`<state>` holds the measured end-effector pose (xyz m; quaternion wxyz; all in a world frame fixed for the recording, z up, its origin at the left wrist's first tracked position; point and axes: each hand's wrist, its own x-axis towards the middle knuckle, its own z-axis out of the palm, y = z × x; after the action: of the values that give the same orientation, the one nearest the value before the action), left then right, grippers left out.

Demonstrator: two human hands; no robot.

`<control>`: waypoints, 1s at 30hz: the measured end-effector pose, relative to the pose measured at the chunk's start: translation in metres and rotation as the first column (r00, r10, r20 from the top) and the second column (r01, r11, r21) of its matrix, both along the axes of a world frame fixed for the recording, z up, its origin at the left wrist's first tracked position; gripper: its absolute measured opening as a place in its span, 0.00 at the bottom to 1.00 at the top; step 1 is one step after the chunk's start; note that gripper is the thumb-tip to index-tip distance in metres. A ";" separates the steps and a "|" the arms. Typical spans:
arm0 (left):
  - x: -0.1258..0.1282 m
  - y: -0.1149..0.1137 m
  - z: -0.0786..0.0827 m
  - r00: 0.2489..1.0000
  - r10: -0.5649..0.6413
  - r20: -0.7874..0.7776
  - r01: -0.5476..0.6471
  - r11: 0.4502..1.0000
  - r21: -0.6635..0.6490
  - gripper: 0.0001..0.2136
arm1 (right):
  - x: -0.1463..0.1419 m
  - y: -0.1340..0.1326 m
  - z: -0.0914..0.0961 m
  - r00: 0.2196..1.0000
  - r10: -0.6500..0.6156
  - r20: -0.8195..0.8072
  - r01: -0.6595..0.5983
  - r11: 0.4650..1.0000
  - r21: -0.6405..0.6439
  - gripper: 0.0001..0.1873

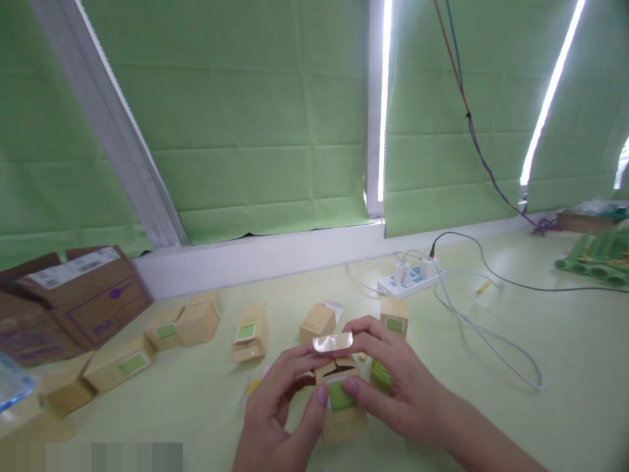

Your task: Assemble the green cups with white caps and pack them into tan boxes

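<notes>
Head view: fingers [371, 396] partly hide carton [344, 426], inside unclear.

two hands [407, 387] — at least seven small boxes [346, 426] — one power strip [390, 286], one carton [103, 301]

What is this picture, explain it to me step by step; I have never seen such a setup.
There is no machine here, just a person working with two bare hands. The one picture comes from a camera worn on their head, looking forward and down.

The left hand and right hand hold a small box between them, its top partly open and a flap raised. A green object sits partly hidden behind the right hand.

On the pale table stand more small boxes, a big cardboard box at left, a power strip and, far right, green tubes.
</notes>
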<state>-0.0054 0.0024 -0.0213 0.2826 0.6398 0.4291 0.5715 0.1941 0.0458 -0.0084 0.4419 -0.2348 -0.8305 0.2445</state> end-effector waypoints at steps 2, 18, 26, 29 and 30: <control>-0.003 0.001 0.000 0.999 -0.043 0.020 0.044 0.998 -0.042 0.07 | 0.000 0.000 0.000 1.000 0.004 -0.005 -0.004 1.000 -0.015 0.11; -0.002 0.001 0.007 0.996 -0.033 -0.079 0.024 0.994 -0.108 0.10 | -0.003 0.003 -0.009 0.999 0.015 -0.052 -0.012 0.998 0.062 0.11; -0.003 -0.002 0.009 0.997 -0.037 -0.070 0.037 0.999 -0.001 0.08 | -0.003 0.000 -0.017 0.983 0.042 -0.178 -0.069 0.987 -0.146 0.20; -0.002 -0.001 0.011 0.998 -0.049 -0.029 0.049 0.999 0.016 0.08 | -0.004 0.000 -0.017 0.984 0.058 -0.171 -0.081 0.989 -0.127 0.19; -0.002 -0.001 0.012 0.999 -0.049 -0.018 0.050 0.999 0.021 0.08 | -0.004 0.000 -0.018 0.982 0.061 -0.180 -0.084 0.988 -0.128 0.19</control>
<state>-0.0073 0.0014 -0.0094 0.2861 0.6581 0.4093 0.5635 0.1905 0.0460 -0.0260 0.4871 -0.2113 -0.7780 0.3358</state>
